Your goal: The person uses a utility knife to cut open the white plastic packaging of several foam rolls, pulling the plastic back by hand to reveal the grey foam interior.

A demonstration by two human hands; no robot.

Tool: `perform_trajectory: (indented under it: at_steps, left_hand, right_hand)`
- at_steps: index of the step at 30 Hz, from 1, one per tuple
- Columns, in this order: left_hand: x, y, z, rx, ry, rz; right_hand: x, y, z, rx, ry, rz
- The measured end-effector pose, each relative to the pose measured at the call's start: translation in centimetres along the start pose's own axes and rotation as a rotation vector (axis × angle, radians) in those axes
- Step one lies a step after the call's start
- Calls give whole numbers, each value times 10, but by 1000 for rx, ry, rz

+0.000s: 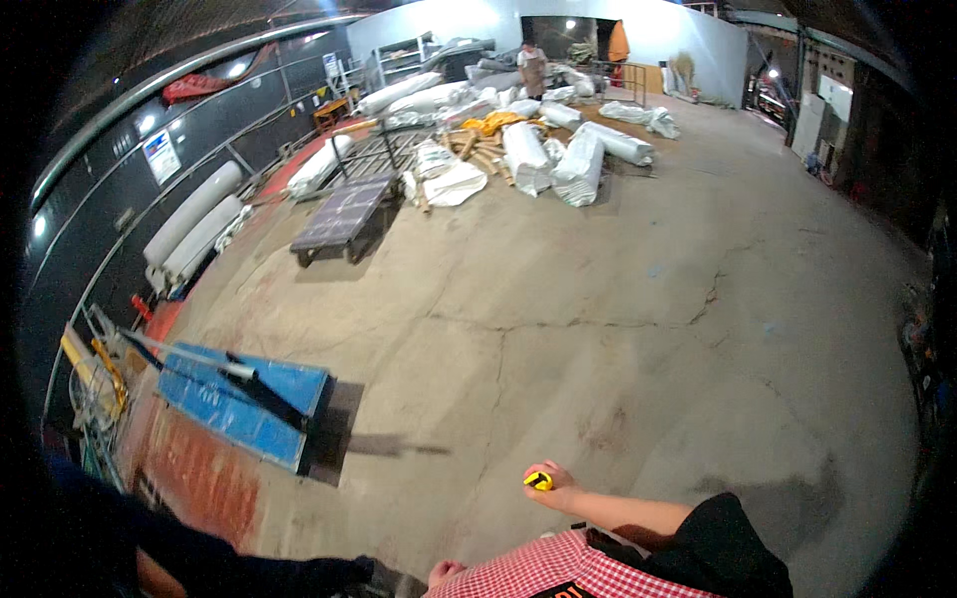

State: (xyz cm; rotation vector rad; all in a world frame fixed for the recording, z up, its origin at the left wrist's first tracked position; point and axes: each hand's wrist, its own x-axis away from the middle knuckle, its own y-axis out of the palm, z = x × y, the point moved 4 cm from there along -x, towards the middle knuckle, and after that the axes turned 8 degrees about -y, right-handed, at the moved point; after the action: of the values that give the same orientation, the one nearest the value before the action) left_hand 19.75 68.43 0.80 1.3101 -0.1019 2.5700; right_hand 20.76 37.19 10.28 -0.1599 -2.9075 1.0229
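My right hand (pixel 558 488) is stretched out in front of me over the concrete floor, its fingers closed around a small yellow and black tape measure (pixel 538 481). No blade can be made out coming from the tape measure. My left hand (pixel 446 572) shows only in part at the lower edge, beside my red checked apron (pixel 543 570). Its fingers are too hidden to tell what they do.
A person in dark clothing (pixel 214 563) is close on my left. Beyond stands a blue flatbed cart (pixel 234 399), then a low dark platform (pixel 344 214). Large wrapped rolls (pixel 578 164) and cardboard tubes (pixel 483 159) lie far ahead near another person (pixel 531 70). Cracks cross the floor (pixel 598 289).
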Motion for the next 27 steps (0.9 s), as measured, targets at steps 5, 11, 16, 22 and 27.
perform_trajectory:
  at_steps: [5,11,16,22,27]
  left_hand:
    - [-47,145,171,141,-99,-611]
    - [-104,275,314,220,-294,-867]
    - [-164,374,397,168,-336,-886]
    - [-224,494,496,-397,-105,-661]
    - [-279,596,558,-341,-180,-623]
  right_hand:
    - [-87,-38,25,-52,-295,131]
    - [-192,-89,91,103,-567,189]
    - [-263,-193,110,-110,-194,104]
    - [-320,-292,181,-316,-46,152]
    - [-389,-395,243,-435,307,17]
